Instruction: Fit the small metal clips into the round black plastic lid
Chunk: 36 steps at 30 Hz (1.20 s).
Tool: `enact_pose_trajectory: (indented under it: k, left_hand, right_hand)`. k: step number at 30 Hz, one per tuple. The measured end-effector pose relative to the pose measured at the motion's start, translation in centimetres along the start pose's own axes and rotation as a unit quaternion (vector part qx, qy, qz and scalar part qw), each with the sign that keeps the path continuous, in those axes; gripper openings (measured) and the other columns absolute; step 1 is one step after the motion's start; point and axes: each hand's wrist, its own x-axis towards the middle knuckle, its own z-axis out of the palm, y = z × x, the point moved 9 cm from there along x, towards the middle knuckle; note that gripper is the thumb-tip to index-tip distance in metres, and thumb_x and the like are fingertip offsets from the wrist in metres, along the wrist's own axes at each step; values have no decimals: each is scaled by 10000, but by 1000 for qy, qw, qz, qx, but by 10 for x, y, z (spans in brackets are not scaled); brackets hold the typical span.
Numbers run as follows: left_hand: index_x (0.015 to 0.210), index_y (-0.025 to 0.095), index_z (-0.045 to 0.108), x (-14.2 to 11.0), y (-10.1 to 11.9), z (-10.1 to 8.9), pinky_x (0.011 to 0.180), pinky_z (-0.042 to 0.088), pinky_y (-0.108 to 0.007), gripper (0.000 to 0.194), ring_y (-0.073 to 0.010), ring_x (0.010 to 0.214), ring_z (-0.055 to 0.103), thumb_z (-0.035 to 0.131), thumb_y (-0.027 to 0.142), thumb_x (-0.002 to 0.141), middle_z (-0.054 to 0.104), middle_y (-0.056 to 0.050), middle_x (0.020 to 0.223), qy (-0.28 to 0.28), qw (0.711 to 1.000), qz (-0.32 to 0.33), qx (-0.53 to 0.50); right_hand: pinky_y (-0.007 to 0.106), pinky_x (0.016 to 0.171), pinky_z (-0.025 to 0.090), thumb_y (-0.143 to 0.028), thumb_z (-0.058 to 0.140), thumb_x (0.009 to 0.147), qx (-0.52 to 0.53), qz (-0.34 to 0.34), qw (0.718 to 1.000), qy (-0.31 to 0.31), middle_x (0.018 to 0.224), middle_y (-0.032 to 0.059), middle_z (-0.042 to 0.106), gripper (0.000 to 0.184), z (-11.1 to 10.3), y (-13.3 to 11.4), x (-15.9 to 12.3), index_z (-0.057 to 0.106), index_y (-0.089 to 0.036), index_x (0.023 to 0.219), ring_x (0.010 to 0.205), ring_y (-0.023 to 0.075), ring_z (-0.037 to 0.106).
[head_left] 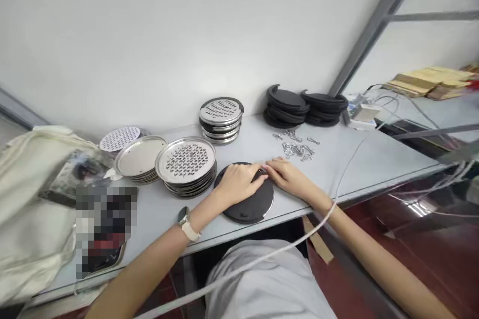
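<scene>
Disc, black, flat and round, lies near the front edge of the pale grey table. The left hand rests over it, half-curled; the right hand bends at its far-right rim; whether either grips anything, I cannot tell. Beyond lie silver metal clips; leftward stands a stack of round silver metal plates.

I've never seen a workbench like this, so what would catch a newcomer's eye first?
Probably the left hand and right hand, close together at the far-right edge of a black disc. Just left stands a stack of round metal plates, the top one perforated like a grater. Beyond the right hand lie scattered small metal clips.
</scene>
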Motion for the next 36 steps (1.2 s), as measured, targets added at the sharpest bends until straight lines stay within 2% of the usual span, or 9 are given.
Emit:
enact_pose_trajectory:
  k: [7, 15, 36]
  left_hand:
    - [1016, 209, 588, 0, -1, -1, 555, 357, -252, 242, -168, 647, 614, 470, 400, 924, 651, 3, 711, -4, 999, 4, -35]
    - [849, 202, 582, 2, -6, -1, 504, 289, -233, 217, -114, 534, 527, 528, 408, 892, 558, 54, 593, -3, 996, -3, -86]
    - [866, 196, 586, 4, -5, 1, 508, 299, -231, 216, -129, 554, 548, 521, 400, 896, 574, 35, 619, -23, 997, -15, -76]
  right_hand:
    - [303, 706, 373, -211, 351, 966, 8, 5, 1000, 1, 617, 1, 475, 298, -2, -2, 0, 431, -203, 679, 628, 165, 463]
    - [297, 692, 368, -196, 363, 948, -2, 0, 1000, -9, 625, 1, 473, 265, -3, -8, -1, 430, -201, 692, 639, 167, 462]
    - [292, 700, 365, -251, 372, 958, -14, -9, 999, -36, 627, 6, 476, 273, -6, -7, 0, 467, -199, 706, 651, 172, 461]
